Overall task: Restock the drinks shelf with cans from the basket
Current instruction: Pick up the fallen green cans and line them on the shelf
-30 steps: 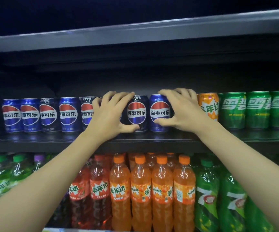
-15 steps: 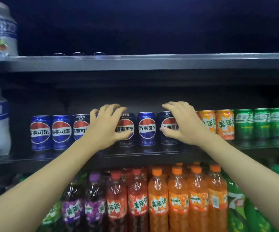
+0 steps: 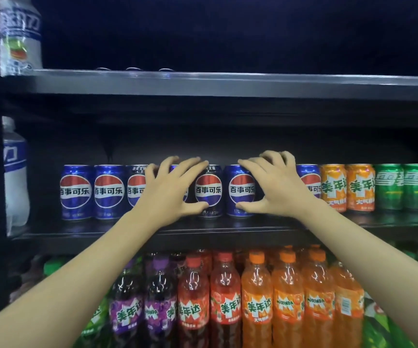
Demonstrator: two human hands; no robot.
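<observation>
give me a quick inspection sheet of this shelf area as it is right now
surface: dark middle shelf, front lip bare.
job's things: Pepsi cans upright in a row; basket not in view.
clutter: nothing seen.
grippers: left hand curled round a can in the row; right hand curled round another can.
cables: nothing seen.
surroundings: orange cans and green cans to the right; white bottles at left; soda bottles on the shelf below.

Right hand point(image 3: 275, 187) shifted right along the Pepsi cans point(image 3: 239, 190); two labels now show between it and left hand point(image 3: 170, 192), one half a second ago.
</observation>
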